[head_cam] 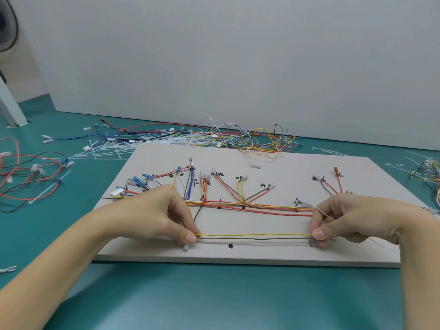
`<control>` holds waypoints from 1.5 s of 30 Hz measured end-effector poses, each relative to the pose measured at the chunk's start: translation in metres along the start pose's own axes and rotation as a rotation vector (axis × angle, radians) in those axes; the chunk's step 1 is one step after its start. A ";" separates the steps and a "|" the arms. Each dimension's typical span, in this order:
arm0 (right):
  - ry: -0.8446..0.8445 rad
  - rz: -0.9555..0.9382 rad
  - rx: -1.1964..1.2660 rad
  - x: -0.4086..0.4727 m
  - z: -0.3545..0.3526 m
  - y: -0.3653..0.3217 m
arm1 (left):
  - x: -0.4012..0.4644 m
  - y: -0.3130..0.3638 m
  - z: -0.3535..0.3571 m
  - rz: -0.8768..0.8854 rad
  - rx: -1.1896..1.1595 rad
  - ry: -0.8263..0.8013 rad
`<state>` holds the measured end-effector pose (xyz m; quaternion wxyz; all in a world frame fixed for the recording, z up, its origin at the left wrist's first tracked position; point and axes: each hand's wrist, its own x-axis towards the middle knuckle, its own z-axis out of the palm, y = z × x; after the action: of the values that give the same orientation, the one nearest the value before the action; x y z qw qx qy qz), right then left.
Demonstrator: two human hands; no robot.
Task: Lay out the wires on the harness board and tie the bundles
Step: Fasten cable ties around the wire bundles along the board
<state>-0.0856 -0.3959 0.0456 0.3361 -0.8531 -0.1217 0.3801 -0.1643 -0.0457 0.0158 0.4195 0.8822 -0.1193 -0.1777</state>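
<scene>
A pale harness board lies on the green table, with coloured wires routed across it in a main bundle and branches fanning toward hand-written labels. Near the board's front edge a yellow wire and a grey wire run taut side by side. My left hand pinches their left ends between thumb and fingers. My right hand pinches their right ends and also holds a thin white cable tie, whose tail sticks out past the palm.
A tangle of loose wires and white cable ties lies behind the board. More red and black wires sit at the left, another wire bunch at the right edge. A fan stands far left.
</scene>
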 end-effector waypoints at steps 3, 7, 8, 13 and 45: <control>0.020 0.002 -0.017 0.000 0.000 0.001 | 0.000 0.000 0.000 0.003 -0.003 -0.004; 0.031 -0.001 -0.027 0.001 0.000 0.003 | 0.000 0.000 0.000 0.002 -0.014 -0.009; 0.035 -0.002 -0.034 0.001 0.000 0.003 | 0.000 0.000 0.000 0.001 -0.019 -0.014; 0.055 -0.025 -0.041 0.001 0.000 0.004 | 0.001 -0.001 0.000 -0.002 -0.040 -0.032; 0.250 -0.142 -0.062 0.007 0.007 -0.003 | 0.002 -0.001 0.002 -0.054 -0.028 -0.024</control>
<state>-0.0857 -0.3873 0.0404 0.3483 -0.8929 -0.1507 0.2422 -0.1635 -0.0471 0.0135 0.4254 0.8769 -0.0979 -0.2014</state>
